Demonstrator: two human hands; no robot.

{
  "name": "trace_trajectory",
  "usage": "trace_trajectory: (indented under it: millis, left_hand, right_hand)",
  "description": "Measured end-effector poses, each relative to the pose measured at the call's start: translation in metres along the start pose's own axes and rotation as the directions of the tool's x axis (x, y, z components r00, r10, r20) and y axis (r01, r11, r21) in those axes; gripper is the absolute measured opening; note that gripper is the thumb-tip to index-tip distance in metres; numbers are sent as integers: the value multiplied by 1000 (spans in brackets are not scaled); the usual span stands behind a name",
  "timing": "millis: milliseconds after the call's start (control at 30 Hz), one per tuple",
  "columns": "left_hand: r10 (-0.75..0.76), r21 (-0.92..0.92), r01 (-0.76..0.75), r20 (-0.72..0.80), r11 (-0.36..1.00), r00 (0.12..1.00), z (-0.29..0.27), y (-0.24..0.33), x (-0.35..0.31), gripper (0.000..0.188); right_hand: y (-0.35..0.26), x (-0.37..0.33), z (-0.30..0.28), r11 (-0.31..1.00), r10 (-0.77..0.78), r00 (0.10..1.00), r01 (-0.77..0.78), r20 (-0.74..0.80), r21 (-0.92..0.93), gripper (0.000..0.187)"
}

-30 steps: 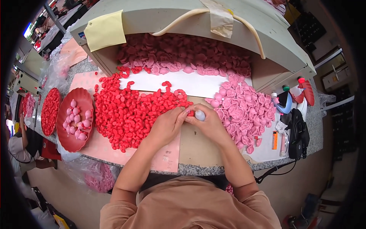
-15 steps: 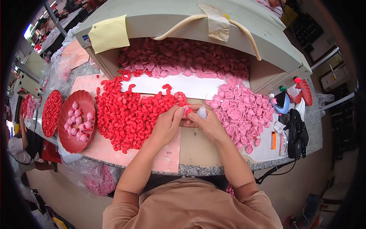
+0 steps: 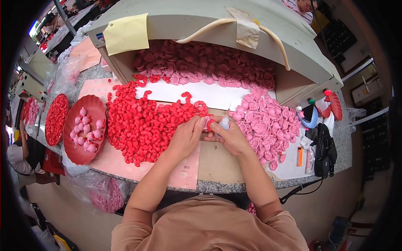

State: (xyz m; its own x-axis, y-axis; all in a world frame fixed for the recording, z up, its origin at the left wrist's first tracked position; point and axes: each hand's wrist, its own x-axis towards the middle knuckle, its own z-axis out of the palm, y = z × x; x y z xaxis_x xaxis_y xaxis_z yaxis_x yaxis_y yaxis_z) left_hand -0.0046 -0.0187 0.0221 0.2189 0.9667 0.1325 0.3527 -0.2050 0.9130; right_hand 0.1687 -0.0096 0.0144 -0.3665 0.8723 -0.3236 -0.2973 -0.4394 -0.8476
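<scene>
Both of my hands meet over the bench, fingertips together. My left hand (image 3: 186,136) pinches a small pink piece (image 3: 206,120), mostly covered by the fingers. Pressed against it is a small glossy red piece (image 3: 210,124) at the fingertips of my right hand (image 3: 233,137). That hand also keeps a small translucent squeeze bottle (image 3: 225,123) with a thin needle tip between its fingers, needle pointing up. To the left spreads a heap of red curved pieces (image 3: 146,125). Pink petal-like and ball-shaped pieces (image 3: 266,119) lie in a pile to the right.
A red scalloped dish (image 3: 81,157) holds pink pieces with red bits; another dish (image 3: 56,121) of red pieces stands left of it. A grey hood (image 3: 188,21) covers more pink pieces behind. On the right lie an orange lighter (image 3: 299,156) and a black bag (image 3: 325,150).
The bottle has tilted more upright in my right hand, so its needle now shows. The two pieces stay together at my fingertips. The whole view has shifted slightly.
</scene>
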Motion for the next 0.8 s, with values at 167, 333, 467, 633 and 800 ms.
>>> trace_trajectory:
  millis: [167, 333, 467, 633, 800]
  left_hand:
    - [24, 27, -24, -13, 999, 1000, 2, -1, 0, 36]
    - [46, 15, -45, -30, 999, 998, 3, 0, 0, 35]
    - [40, -1, -41, -16, 999, 999, 3, 0, -1, 33]
    - [80, 82, -79, -3, 993, 997, 1, 4, -4, 31]
    - [62, 80, -64, 20, 995, 998, 1, 4, -5, 29]
  right_hand:
    - [1, 1, -1, 1000, 3, 1000, -3, 0, 7, 27]
    - [-1, -3, 8, 993, 72, 997, -70, -20, 96, 25]
    - [3, -1, 4, 999, -17, 999, 15, -51, -36, 25]
    - [-4, -2, 1, 988, -68, 998, 68, 1, -139, 26]
    - [-3, -1, 0, 955, -101, 995, 93, -12, -282, 23]
